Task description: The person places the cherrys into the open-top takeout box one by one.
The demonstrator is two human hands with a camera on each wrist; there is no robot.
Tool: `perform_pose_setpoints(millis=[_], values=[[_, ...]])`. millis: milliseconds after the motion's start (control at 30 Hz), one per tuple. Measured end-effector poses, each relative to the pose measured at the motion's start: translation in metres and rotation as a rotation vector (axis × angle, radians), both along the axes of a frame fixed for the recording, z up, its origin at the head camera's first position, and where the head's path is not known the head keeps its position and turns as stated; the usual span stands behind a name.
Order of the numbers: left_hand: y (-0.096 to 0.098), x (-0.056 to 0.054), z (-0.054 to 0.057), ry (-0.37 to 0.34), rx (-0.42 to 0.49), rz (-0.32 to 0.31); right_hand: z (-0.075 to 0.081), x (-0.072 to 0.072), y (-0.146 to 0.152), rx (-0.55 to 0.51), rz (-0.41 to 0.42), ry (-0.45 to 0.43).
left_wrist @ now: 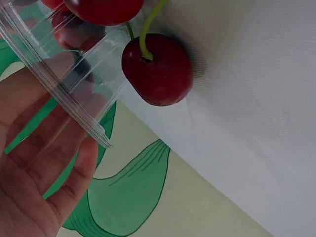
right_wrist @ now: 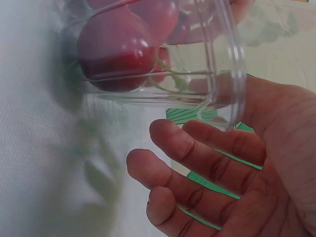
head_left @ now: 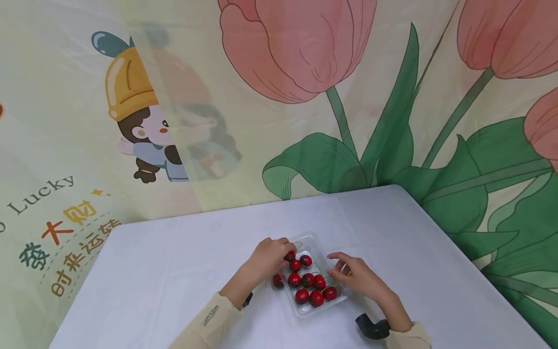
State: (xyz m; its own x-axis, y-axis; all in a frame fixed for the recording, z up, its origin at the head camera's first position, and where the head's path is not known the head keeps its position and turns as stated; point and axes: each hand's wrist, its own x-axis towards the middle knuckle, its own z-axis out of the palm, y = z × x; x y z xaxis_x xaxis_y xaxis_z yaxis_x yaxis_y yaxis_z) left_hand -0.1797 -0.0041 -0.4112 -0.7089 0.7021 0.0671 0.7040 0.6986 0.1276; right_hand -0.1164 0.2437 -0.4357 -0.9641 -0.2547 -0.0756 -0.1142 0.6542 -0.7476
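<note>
A clear plastic tray (head_left: 301, 310) on the white table holds several dark red cherries (head_left: 307, 280), some with green stems. My left hand (head_left: 269, 257) reaches over the tray's left rim and pinches a cherry (head_left: 289, 256) at its fingertips; in the left wrist view the other fingers (left_wrist: 74, 185) spread beside the rim, partly seen through the plastic. One stemmed cherry (left_wrist: 158, 69) lies on the table just outside the tray's left side. At the right rim my right hand (head_left: 355, 274) has its thumb close against the wall, its other fingers (right_wrist: 170, 140) loosely bent and holding nothing.
The white table (head_left: 174, 271) spreads around the tray, its back edge against a printed cloth (head_left: 244, 145) with tulips and a cartoon figure. A black strap piece (head_left: 372, 327) sits at the right wrist.
</note>
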Motion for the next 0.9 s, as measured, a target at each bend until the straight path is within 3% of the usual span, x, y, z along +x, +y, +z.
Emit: perform_pose_setpoints(millis=[200, 600, 900], values=[[0.006, -0.004, -0.006, 0.026, -0.015, -0.026, 0.000, 0.001, 0.000, 0.005, -0.009, -0.008], [0.012, -0.004, -0.011, 0.052, -0.107, -0.014, 0.001, 0.001, -0.001, -0.001, 0.012, -0.002], [0.002, -0.004, -0.009, 0.046, -0.020, -0.007, 0.000, 0.000, -0.001, 0.007, 0.008, -0.004]])
